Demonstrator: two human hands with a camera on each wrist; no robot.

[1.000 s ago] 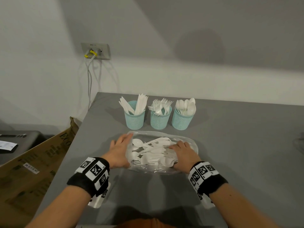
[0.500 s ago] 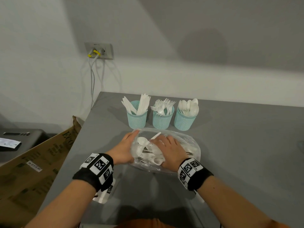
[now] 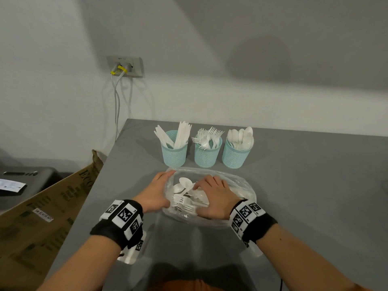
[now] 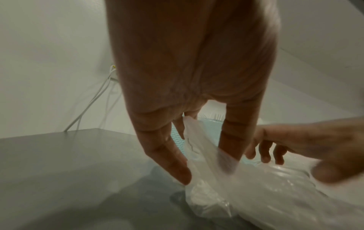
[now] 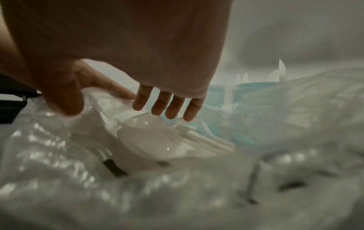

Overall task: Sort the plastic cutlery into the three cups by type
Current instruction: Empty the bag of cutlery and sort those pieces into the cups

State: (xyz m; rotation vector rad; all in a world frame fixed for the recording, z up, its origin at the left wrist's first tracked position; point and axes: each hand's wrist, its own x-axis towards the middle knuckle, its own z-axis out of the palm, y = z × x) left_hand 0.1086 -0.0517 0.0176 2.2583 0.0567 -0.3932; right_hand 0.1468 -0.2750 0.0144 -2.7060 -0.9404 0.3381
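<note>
A person's left hand (image 3: 154,193) holds the left edge of a clear plastic bag (image 3: 241,185) on a grey desk (image 3: 304,196), thumb and fingers (image 4: 167,155) pinching the film; the right hand (image 3: 214,199) reaches into the bag, its grip apart, fingers (image 5: 173,109) loosely extended over a heap of white spoons and forks (image 3: 184,194); behind the bag stand three teal mesh cups, the left cup (image 3: 174,153) with knives, the middle cup (image 3: 206,155) with forks, the right cup (image 3: 236,156) with spoons; a cardboard box (image 3: 42,211) sits left of the desk.
</note>
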